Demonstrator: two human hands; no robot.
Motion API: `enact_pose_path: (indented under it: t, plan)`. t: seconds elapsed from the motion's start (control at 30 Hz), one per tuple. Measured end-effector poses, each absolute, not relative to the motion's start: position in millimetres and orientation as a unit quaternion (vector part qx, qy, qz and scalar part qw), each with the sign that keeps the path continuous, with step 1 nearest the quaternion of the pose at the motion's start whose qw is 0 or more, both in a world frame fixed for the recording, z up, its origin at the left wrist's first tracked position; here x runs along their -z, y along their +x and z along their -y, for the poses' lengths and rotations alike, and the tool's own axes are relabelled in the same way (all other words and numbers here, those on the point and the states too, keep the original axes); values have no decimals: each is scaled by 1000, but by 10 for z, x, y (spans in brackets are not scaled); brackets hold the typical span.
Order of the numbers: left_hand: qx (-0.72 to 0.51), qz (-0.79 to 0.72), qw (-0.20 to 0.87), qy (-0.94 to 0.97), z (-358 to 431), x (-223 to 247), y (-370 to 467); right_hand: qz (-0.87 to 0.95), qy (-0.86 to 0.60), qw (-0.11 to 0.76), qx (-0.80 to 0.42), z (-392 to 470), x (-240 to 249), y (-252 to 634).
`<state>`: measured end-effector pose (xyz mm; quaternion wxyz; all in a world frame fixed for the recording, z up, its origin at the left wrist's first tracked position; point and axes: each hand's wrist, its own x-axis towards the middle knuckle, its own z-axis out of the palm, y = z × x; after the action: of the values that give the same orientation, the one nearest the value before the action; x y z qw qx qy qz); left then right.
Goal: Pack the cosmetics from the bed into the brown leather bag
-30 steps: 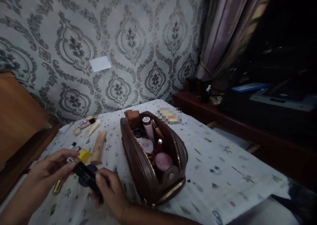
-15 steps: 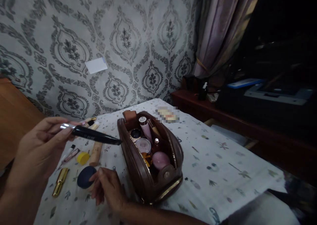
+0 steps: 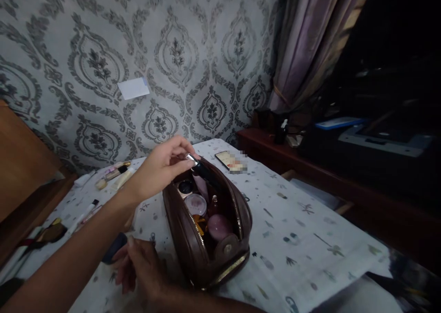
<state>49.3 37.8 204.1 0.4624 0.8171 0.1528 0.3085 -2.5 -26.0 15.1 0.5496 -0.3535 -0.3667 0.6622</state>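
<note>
My left hand (image 3: 172, 161) reaches over the open brown makeup bag (image 3: 177, 248) at its far end. Its fingers pinch the silver end of a black mascara tube (image 3: 206, 173), which points down into the bag. Inside lie a pink tube (image 3: 200, 187), a round clear-lidded compact (image 3: 196, 205), a black-topped round item (image 3: 186, 187), a small dark red bottle (image 3: 213, 206) and a pink rounded item (image 3: 219, 226). My right hand (image 3: 141, 267) rests on the cloth left of the bag, fingers loosely bent and apart, beside a dark blue round lid (image 3: 115, 248) partly hidden by my left forearm.
Several cosmetics (image 3: 117, 173) lie on the patterned cloth (image 3: 289, 239) at the far left. Brushes (image 3: 41, 235) lie nearer on that side. A phone (image 3: 227, 161) sits behind the bag. To the right stands a dark red desk (image 3: 265, 148) with an open drawer.
My left hand has carried the mascara tube rightward from beside the bag to over its opening, lowering the tube's far end inside. My right hand stays near the blue lid.
</note>
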Motion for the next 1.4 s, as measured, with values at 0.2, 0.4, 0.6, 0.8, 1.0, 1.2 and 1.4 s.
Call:
enact_pose_path:
  t: [0.2, 0.4, 0.6, 0.8, 1.0, 1.2, 1.4]
  plan:
    - [-243, -129, 448, 851, -464, -1921, 653, 371, -337, 548, -669, 270, -139, -22]
    - [-224, -108, 443, 862, -590, -1749, 801, 372, -339, 540, -675, 277, -159, -15]
    - [-249, -164, 414, 860, -587, -1640, 910, 374, -349, 530, -676, 286, -173, -26]
    - [-202, -210, 319, 902, -482, -1730, 922, 358, -354, 532, -680, 277, -162, -39]
    - [-163, -255, 297, 906, -515, -1720, 933, 366, -359, 524, -680, 306, -226, -11]
    - [-150, -271, 156, 938, -449, -1742, 938, 336, -363, 551, -672, 271, -71, -113]
    - [-140, -276, 132, 942, -405, -1787, 955, 355, -353, 539, -677, 229, -15, -120]
